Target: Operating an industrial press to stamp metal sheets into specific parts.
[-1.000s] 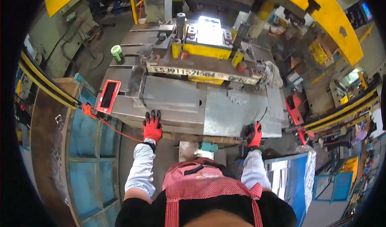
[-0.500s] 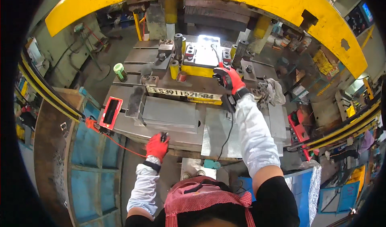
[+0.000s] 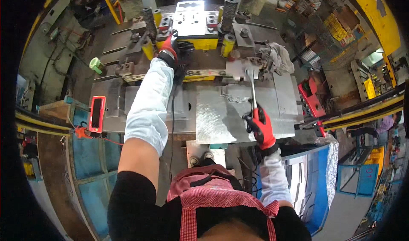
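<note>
My left hand (image 3: 172, 49), in a red and black glove, reaches to the front left edge of the bright-topped die block (image 3: 189, 19). Its fingers look spread apart, and I see nothing held in them. A black device (image 3: 179, 73) with a cable sits just below that wrist. My right hand (image 3: 260, 126), gloved alike, is closed around the red handle of a long tool with a grey metal shaft (image 3: 252, 87). The tool points away from me over the sheet metal (image 3: 213, 115). Its broad tip lies against a small flat metal piece (image 3: 237, 69); whether it grips it, I cannot tell.
Yellow posts (image 3: 228, 45) and dark coil springs (image 3: 228, 13) flank the die block. A grey rag (image 3: 277, 57) lies to the right. A red-framed phone-like object (image 3: 97, 114) and a green-lidded container (image 3: 97, 65) are at left. A blue bin (image 3: 317, 190) stands near right.
My left hand has gone forward from the near table edge to the die block. My right hand has drawn the red-handled tool back toward me, off the die. The view has shifted.
</note>
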Available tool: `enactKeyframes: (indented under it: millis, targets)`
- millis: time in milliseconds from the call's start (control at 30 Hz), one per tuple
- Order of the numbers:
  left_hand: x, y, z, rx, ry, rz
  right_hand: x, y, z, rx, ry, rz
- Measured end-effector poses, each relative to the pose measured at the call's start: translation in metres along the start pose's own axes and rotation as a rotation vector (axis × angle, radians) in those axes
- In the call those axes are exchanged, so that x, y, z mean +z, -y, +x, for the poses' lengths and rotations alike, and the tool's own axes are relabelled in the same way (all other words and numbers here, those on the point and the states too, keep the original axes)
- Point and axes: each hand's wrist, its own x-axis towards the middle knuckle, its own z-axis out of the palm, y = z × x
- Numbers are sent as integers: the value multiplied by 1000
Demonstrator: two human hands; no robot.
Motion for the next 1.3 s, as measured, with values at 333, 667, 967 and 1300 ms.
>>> enactKeyframes:
  millis: [333,667,967,1300]
  targets:
    - [21,-1,-58,614,232,294,-27,-87,9,304,-118,279]
    - [-215,105,-482,393,-669,808,-45,-89,-7,-69,-210,-34]
    - [-411,51,-708,1020,-482,-224,29,-73,30,11,23,-142]
    - [-273,60,-424,463,-274,97,82,-107,111,353,514,-140]
